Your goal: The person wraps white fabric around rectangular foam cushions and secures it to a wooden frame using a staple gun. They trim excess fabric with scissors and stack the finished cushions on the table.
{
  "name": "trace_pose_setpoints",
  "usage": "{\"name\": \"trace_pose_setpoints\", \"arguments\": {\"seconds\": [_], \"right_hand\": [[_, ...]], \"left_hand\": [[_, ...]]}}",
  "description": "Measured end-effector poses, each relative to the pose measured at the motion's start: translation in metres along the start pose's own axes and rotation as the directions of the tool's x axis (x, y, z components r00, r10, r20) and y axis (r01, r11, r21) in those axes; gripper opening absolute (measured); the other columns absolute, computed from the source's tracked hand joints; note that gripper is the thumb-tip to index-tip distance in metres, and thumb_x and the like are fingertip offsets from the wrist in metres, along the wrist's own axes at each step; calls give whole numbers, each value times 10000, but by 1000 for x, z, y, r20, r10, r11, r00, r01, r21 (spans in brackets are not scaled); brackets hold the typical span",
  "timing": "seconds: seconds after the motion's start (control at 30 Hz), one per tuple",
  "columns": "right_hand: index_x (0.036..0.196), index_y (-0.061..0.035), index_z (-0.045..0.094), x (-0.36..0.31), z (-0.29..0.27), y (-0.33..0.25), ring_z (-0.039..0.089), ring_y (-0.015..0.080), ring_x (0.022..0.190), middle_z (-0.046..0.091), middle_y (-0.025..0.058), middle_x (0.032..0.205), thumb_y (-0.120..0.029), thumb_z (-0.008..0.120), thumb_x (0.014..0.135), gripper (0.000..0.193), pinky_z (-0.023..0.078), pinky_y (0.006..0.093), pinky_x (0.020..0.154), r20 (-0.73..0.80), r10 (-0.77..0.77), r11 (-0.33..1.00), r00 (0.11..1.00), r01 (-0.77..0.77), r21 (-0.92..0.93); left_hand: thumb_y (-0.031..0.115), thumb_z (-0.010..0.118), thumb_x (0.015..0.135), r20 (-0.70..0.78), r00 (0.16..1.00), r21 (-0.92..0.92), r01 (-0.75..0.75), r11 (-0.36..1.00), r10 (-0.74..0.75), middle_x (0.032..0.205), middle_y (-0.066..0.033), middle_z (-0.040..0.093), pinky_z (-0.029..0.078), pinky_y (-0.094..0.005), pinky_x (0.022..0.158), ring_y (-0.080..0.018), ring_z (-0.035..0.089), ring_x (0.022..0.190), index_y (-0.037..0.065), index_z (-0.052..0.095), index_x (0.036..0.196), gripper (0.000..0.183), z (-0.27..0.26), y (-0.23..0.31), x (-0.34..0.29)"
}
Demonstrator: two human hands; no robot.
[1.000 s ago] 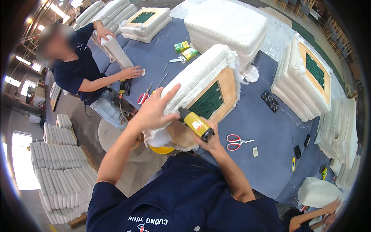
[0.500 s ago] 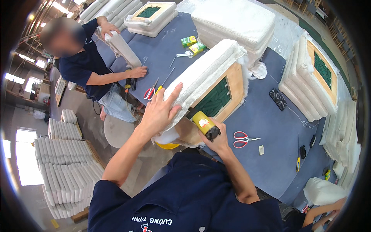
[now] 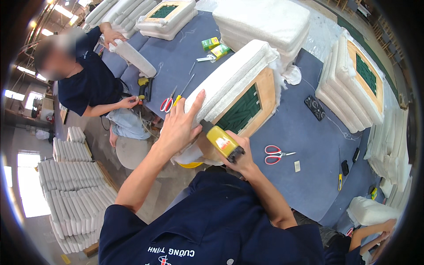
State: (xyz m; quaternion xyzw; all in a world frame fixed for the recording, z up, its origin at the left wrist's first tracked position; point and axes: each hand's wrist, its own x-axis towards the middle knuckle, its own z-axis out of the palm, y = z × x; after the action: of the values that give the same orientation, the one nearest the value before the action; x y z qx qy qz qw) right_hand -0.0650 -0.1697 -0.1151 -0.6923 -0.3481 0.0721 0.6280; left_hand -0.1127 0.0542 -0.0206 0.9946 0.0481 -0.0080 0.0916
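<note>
**Cushion frame, tipped on edge at the table's near side**

We kept our left hand [image 3: 179, 126] spread flat on the white padding [image 3: 232, 77], pinning it over the wooden frame [image 3: 260, 104] so it lay taut. Our right hand [image 3: 240, 157] gripped the yellow stapler [image 3: 223, 142], nose against the frame's lower corner. Red scissors [image 3: 276, 154] lay nearby on the blue table [image 3: 304, 176]

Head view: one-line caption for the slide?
Left hand presses white padding onto a wooden seat frame while right hand holds a yellow staple gun.
</note>
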Motion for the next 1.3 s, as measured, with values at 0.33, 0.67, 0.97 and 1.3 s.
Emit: {"name": "trace_pose_setpoints", "arguments": {"seconds": [0.33, 0.67, 0.97, 1.3], "right_hand": [[1028, 7, 713, -26, 1, 13, 755, 326, 681, 712, 152, 766, -64, 794, 853, 205, 577, 339, 653, -51, 124, 992, 991, -125, -23], [1045, -1, 723, -34, 2, 22, 751, 337, 710, 717, 161, 782, -69, 794, 858, 212, 574, 347, 671, -46, 167, 984, 985, -169, -59], [1070, -20, 744, -23, -11, -30, 769, 321, 736, 749, 123, 851, -57, 811, 773, 307, 590, 338, 679, -43, 31, 999, 999, -29, 38], [1081, -36, 696, -22, 1, -18, 719, 422, 845, 719, 171, 906, -131, 852, 764, 366, 566, 420, 685, 85, 39, 999, 996, -42, 27]], "left_hand": [[401, 516, 1136, 232, 972, -879, 190, 437, 44, 1520, -270, 531, 421, -435, 1197, -435, 555, 1397, 151, 303, 1740, 687, 6, -72, 14], [274, 684, 1037, -36, 999, -26, 36, 999, -37, 1504, -321, 465, 502, -561, 1036, -502, 581, 1269, 281, 328, 1727, 777, -1, 9, -33], [277, 827, 929, -77, 997, -31, -16, 999, 14, 1446, -324, 490, 532, -553, 933, -482, 604, 1199, 336, 298, 1735, 966, 1, 10, -35], [132, 865, 821, 0, 999, -18, 32, 999, -32, 1500, -320, 449, 503, -551, 1047, -511, 552, 1299, 272, 265, 1741, 1108, -6, 18, -35]]}}
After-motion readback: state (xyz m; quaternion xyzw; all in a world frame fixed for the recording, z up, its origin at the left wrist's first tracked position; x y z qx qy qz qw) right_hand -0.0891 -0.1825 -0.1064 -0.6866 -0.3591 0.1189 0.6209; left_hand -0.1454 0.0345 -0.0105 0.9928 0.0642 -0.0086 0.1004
